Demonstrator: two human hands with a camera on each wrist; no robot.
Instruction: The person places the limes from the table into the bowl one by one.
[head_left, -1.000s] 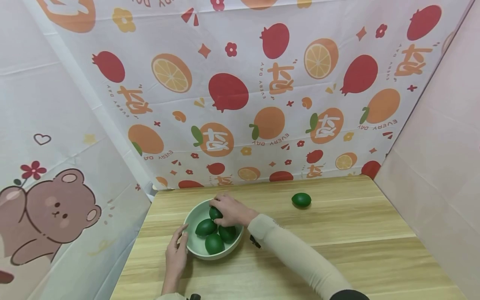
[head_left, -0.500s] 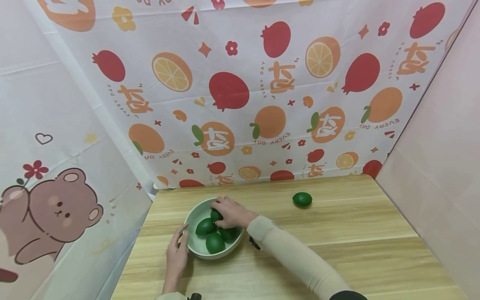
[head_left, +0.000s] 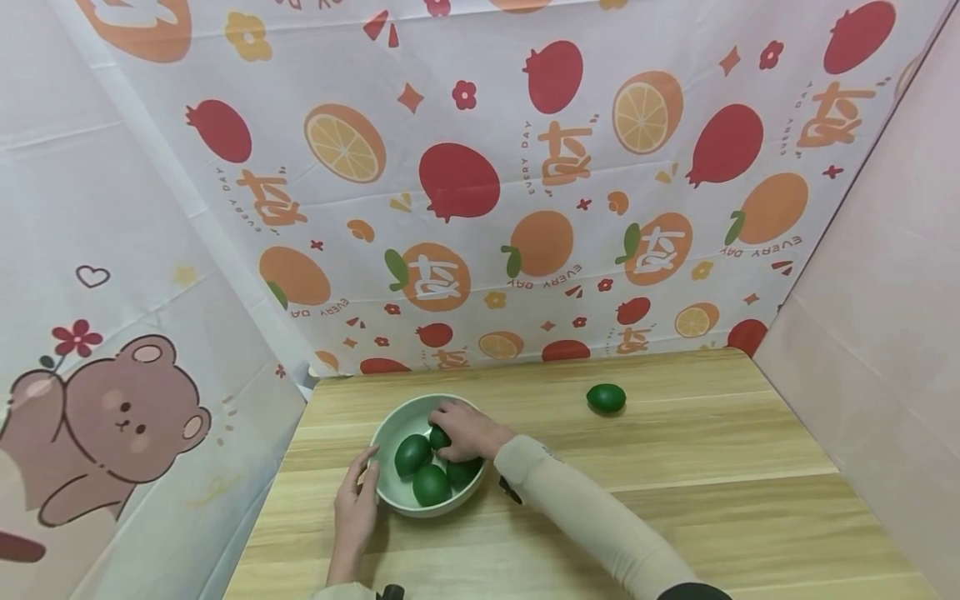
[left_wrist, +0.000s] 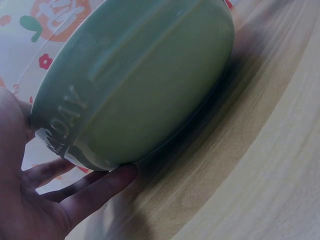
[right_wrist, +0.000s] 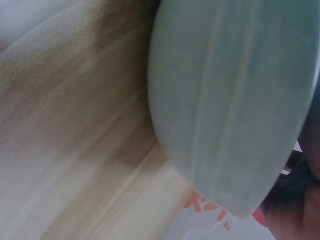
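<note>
A pale green bowl (head_left: 393, 427) stands on the left part of the table with several dark green limes in it. Over its right rim reaches my right hand (head_left: 467, 432), fingers curled round a lime (head_left: 437, 437) that they partly cover. Beside that hand sit a lime (head_left: 412, 455) on the left, another lime (head_left: 431, 486) in front, and a lime (head_left: 465, 473) partly under the wrist. My left hand (head_left: 354, 510) holds the bowl at its left side; in the left wrist view its fingertips (left_wrist: 125, 175) touch the outer wall low down. The right wrist view mostly shows the bowl's outside (right_wrist: 225, 100).
A single lime (head_left: 606, 398) lies on the wooden table (head_left: 712, 475) toward the back right. A fruit-printed cloth (head_left: 480, 267) hangs right behind the table's back edge. A bear-printed sheet (head_left: 135, 417) hangs to the left, and a pale sheet (head_left: 870, 333) to the right.
My right hand has shifted slightly right and toward me inside the bowl, with the lime in its fingers. The left hand keeps its place at the bowl.
</note>
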